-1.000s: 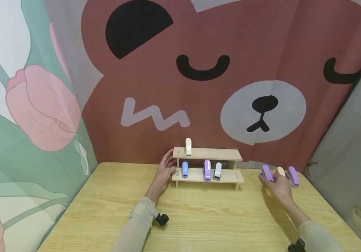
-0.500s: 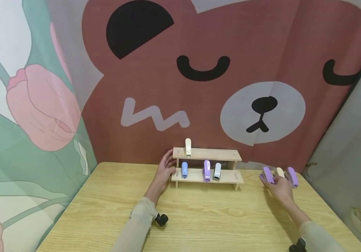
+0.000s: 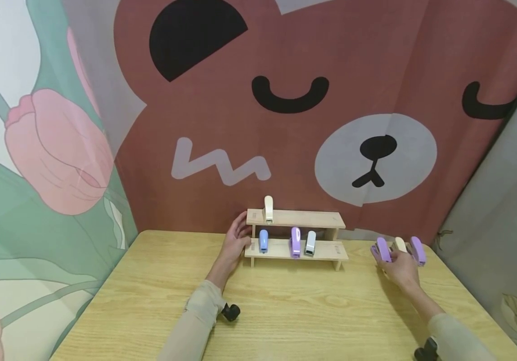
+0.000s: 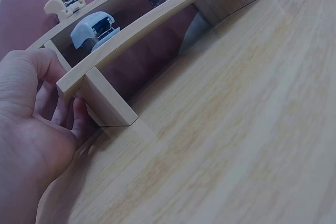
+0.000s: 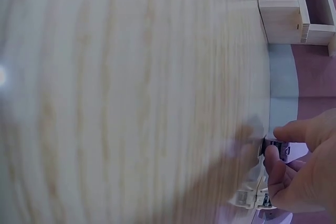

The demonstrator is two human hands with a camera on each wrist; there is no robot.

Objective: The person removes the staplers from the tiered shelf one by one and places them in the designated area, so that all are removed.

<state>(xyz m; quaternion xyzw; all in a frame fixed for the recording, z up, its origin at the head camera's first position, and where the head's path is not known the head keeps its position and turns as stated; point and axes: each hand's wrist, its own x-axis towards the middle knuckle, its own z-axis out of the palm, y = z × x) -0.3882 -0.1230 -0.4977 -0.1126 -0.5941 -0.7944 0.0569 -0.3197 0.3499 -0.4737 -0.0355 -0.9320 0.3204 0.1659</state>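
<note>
A two-tier wooden display rack (image 3: 305, 218) stands near the back of the table. My left hand (image 3: 233, 246) grips its left end, thumb at the lower board and fingers behind the end in the left wrist view. The upper board holds a cream stapler (image 3: 269, 209). On the lower board are a blue stapler (image 3: 264, 241), a purple stapler (image 3: 295, 242) and a grey-white stapler (image 3: 310, 243). Off to the right, my right hand (image 3: 401, 271) pinches another purple stapler (image 3: 382, 249) between thumb and fingers. Close beside it are a second cream stapler (image 3: 400, 244) and a further purple stapler (image 3: 417, 250).
The wood-grain table (image 3: 285, 311) reaches a curtain (image 3: 222, 200) printed with a bear right behind the rack. A flowered curtain (image 3: 59, 165) borders the left side, a grey one (image 3: 493, 200) the right. Small black devices sit on both wrists.
</note>
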